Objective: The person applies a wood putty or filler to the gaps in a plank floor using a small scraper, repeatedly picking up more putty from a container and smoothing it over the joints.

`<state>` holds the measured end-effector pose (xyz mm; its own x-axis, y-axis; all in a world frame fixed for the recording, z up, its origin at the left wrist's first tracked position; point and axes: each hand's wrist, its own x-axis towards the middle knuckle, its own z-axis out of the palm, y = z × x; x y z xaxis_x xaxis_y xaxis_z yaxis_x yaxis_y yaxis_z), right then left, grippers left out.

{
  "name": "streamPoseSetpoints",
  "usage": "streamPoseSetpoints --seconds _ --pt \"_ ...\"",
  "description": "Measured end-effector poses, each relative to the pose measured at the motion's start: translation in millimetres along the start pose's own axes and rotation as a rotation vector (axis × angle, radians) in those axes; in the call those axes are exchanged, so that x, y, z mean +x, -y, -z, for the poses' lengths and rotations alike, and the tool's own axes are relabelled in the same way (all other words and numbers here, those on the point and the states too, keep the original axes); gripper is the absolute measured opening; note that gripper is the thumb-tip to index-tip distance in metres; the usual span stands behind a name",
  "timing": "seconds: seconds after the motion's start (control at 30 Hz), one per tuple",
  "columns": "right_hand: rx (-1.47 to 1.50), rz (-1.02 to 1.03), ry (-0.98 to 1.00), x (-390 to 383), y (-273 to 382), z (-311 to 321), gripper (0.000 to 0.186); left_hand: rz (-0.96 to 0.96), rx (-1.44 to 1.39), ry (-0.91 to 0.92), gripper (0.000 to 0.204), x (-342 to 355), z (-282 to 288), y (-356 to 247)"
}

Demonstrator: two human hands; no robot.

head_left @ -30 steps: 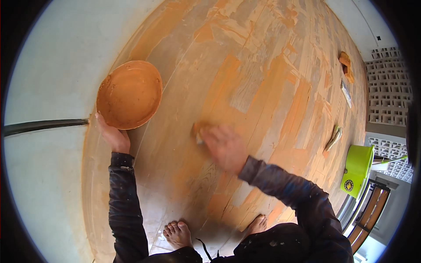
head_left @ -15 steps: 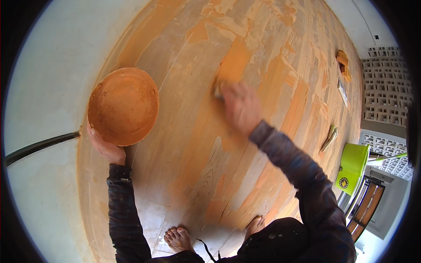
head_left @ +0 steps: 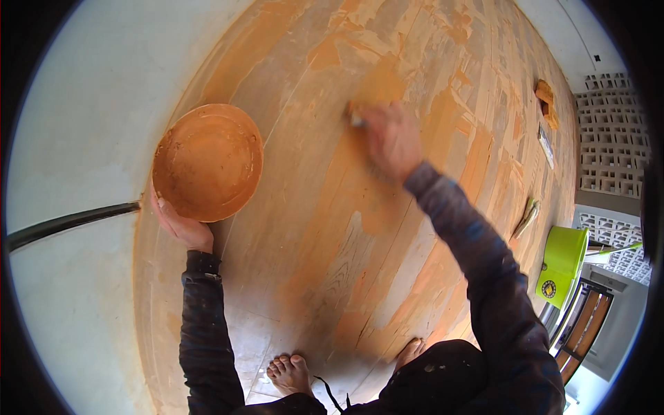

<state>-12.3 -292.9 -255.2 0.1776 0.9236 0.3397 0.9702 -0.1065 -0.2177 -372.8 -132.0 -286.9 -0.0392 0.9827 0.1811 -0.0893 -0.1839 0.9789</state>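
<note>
My left hand [head_left: 185, 225] is closed on the lower rim of a round orange-brown bowl [head_left: 207, 162], which it holds tilted so the inside faces me. Orange paste coats the bowl's inner walls. Out over the middle of the floor, my right hand [head_left: 394, 142] is closed round a small flat tool [head_left: 355, 114], perhaps a scraper. It is smeared with orange, and motion blur hides its exact kind. The tool is down at the wood-look plank floor [head_left: 304, 187], beside a broad orange smear [head_left: 384, 81].
A pale wall [head_left: 76, 138] with a dark strip [head_left: 76, 225] borders the left. At the right lie orange-brown blocks [head_left: 546, 104], a flat pale tool [head_left: 546, 146] and a folded cloth-like item [head_left: 527, 218]. A lime-green bucket [head_left: 561, 266] stands near. My bare feet [head_left: 289, 373] are below.
My right hand has moved farther away from me with the tool, into the lower part of the orange smear. The whole view has shifted slightly; my left hand still holds the bowl.
</note>
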Motion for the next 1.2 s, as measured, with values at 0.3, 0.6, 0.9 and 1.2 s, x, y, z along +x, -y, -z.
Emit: streamPoseSetpoints --seconds 0.3,0.6,0.9,1.2 --pt "0.292 -0.147 0.033 -50.9 58.0 41.8 0.026 0.061 -0.043 -0.141 0.055 -11.4 2.0 1.0" --pt "0.199 0.019 0.098 -70.2 49.8 29.0 0.036 0.103 0.183 -0.331 0.057 -46.5 116.6 -39.0" --pt "0.292 -0.241 -0.011 54.2 56.0 7.4 0.017 0.108 0.238 -0.353 0.057 -51.6 172.2 -36.1" --pt "0.004 0.173 -0.043 51.2 119.1 -54.4 0.017 0.060 0.345 -0.295 0.057 -52.2 180.9 -28.3"
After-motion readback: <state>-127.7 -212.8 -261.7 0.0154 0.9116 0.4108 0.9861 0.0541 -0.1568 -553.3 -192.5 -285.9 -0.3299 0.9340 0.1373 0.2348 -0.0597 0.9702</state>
